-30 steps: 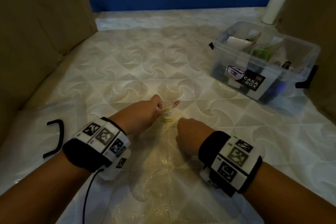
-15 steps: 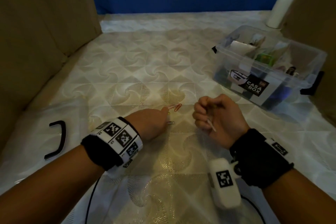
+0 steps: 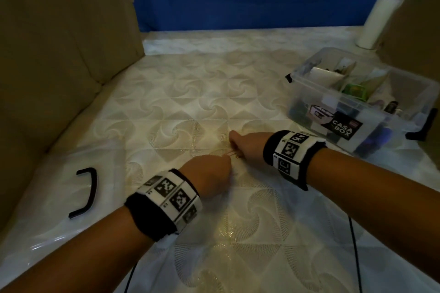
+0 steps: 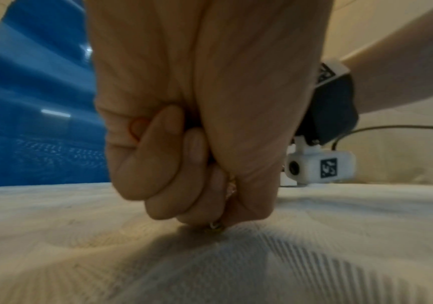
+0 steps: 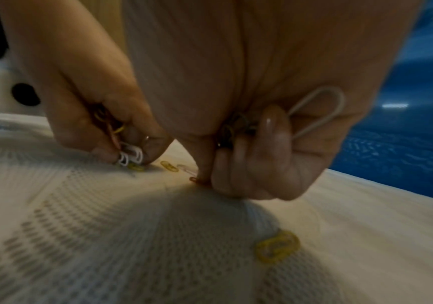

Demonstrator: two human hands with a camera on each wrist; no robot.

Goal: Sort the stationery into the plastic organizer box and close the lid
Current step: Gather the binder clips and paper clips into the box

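Small coloured paper clips point(image 5: 167, 165) lie scattered on a quilted mattress point(image 3: 166, 93), between two hands that nearly touch. They look light, thin and stiff, lying flat on soft fabric, so each likely needs a fingertip pinch at its edge or a nail slid under it. The right hand point(image 3: 247, 146) has its fingers curled round several clips, a white one point(image 5: 322, 111) looping out of its fist, and presses its fingertips on a red clip point(image 5: 197, 180). The left hand point(image 3: 209, 175) pinches white clips point(image 5: 129, 154) at the fabric. One yellow clip point(image 5: 277, 246) lies apart. The clear box point(image 3: 381, 74), partly filled, stands open well to the right; its lid point(image 3: 47, 197) lies far left.
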